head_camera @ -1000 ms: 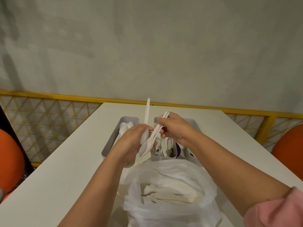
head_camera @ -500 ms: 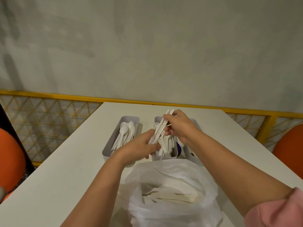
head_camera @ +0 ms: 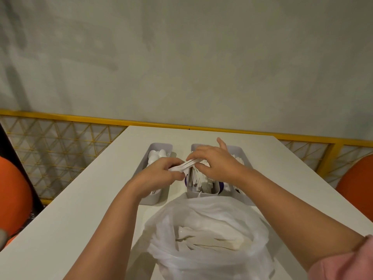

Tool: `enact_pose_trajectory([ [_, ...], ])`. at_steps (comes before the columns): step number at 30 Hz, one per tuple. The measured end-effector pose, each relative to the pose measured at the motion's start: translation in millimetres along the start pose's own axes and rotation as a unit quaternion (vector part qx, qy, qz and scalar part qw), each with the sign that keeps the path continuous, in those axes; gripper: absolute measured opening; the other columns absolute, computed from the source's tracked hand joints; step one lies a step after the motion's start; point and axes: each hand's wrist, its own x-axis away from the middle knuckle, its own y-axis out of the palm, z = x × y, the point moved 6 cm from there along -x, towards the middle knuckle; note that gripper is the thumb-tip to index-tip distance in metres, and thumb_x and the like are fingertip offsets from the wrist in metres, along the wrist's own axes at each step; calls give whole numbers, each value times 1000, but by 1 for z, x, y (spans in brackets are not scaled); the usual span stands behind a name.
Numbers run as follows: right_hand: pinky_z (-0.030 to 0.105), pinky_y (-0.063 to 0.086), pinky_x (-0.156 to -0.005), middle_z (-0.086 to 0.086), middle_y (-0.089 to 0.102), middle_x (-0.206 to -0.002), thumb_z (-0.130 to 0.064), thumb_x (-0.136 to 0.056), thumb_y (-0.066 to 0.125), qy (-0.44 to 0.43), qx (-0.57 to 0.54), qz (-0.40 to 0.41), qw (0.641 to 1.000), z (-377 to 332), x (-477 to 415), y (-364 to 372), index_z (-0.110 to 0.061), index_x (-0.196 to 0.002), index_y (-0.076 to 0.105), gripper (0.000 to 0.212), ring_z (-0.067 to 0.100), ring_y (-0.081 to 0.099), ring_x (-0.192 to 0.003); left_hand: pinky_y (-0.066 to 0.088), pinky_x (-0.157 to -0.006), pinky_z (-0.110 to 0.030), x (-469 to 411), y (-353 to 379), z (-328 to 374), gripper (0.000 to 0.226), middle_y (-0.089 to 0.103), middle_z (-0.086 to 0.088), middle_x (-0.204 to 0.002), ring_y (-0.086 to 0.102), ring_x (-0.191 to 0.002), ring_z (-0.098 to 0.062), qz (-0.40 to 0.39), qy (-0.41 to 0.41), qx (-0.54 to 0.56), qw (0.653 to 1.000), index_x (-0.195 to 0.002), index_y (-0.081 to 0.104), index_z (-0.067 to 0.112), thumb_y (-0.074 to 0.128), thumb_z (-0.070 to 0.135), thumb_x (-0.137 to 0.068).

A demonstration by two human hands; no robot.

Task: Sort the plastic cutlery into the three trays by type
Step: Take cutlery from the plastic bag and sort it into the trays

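Three grey trays stand side by side on the white table. The left tray (head_camera: 161,147) holds white spoons. The middle tray (head_camera: 202,194) holds several white forks and the right tray (head_camera: 243,198) is mostly hidden behind my right arm. My left hand (head_camera: 159,175) grips a small bundle of white plastic cutlery (head_camera: 184,166) lying almost level over the gap between the left and middle trays. My right hand (head_camera: 217,162) pinches the bundle's other end above the middle tray.
A white plastic bag (head_camera: 207,237) with more white cutlery inside sits open on the table (head_camera: 80,209) just in front of the trays. A yellow railing (head_camera: 80,118) runs behind the table. Orange chairs (head_camera: 14,195) stand at both sides.
The bundle has tipped from upright to nearly level and dropped lower. Both hands have come down toward the trays. The single piece that stood up in my left hand is gone from it.
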Motion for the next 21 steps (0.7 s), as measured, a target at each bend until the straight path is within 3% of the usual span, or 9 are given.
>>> enact_pose_trajectory([
  [2, 43, 11, -114, -5, 59, -118, -20, -97, 46, -5, 18, -8, 1000, -1, -1, 3, -24, -121, 58, 27, 15, 49, -114, 38, -57, -22, 1, -9, -2, 22, 57, -3, -81, 46, -66, -12, 19, 6, 43, 999, -103, 66, 23, 64, 11, -85],
  [4, 33, 33, -95, 1, 60, -108, -17, -97, 46, -9, -21, 4, 1000, -3, -2, 6, -17, -117, 59, 24, 19, 52, -103, 46, -53, -20, 0, -19, -6, 36, 61, -9, -91, 53, -62, -11, 73, -1, 151, 986, -114, 60, 17, 66, 2, -82],
  [6, 34, 42, -76, 4, 58, -96, -15, -97, 46, 15, -97, 22, 995, -5, -4, 6, -12, -110, 59, 19, 23, 54, -90, 51, -53, -19, -1, -28, -9, 46, 64, -14, -94, 59, -58, -11, 135, -13, 295, 946, -124, 50, 7, 65, -1, -82],
  [8, 37, 47, -75, 8, 61, -95, -14, -96, 47, 55, -165, 42, 984, -7, -6, 5, -10, -107, 58, 16, 25, 60, -88, 53, -56, -21, -2, -29, -8, 41, 66, -14, -94, 61, -63, -13, 159, -26, 354, 921, -125, 49, 1, 62, 10, -87],
  [11, 34, 51, -79, 10, 64, -103, -15, -97, 45, 83, -202, 64, 974, -18, -10, 6, -11, -115, 57, 21, 25, 64, -92, 50, -59, -23, 0, -13, 0, 30, 65, -6, -90, 58, -68, -13, 116, -51, 296, 947, -109, 63, 5, 51, 29, -94],
  [14, 30, 52, -78, 8, 65, -107, -14, -98, 43, 82, -225, 80, 968, -30, -10, 8, -14, -124, 55, 29, 19, 62, -85, 48, -56, -23, -2, -4, 1, 27, 64, -2, -78, 58, -69, -13, 153, -59, 260, 952, -89, 67, 13, 52, 35, -93],
  [18, 38, 56, -79, 11, 67, -101, -17, -95, 49, 82, -228, 76, 967, -35, -10, 13, -12, -116, 60, 24, 24, 66, -85, 45, -53, -24, -6, -11, -8, 21, 64, -3, -73, 58, -64, -13, 204, -78, 284, 934, -90, 64, 8, 55, 27, -93],
  [21, 32, 54, -74, 13, 69, -97, -20, -92, 56, 87, -253, 57, 962, -33, -11, 18, -8, -113, 63, 25, 22, 64, -80, 46, -49, -22, -13, -24, -10, 19, 64, -4, -73, 58, -59, -12, 195, -84, 258, 942, -92, 63, 7, 52, 23, -95],
])
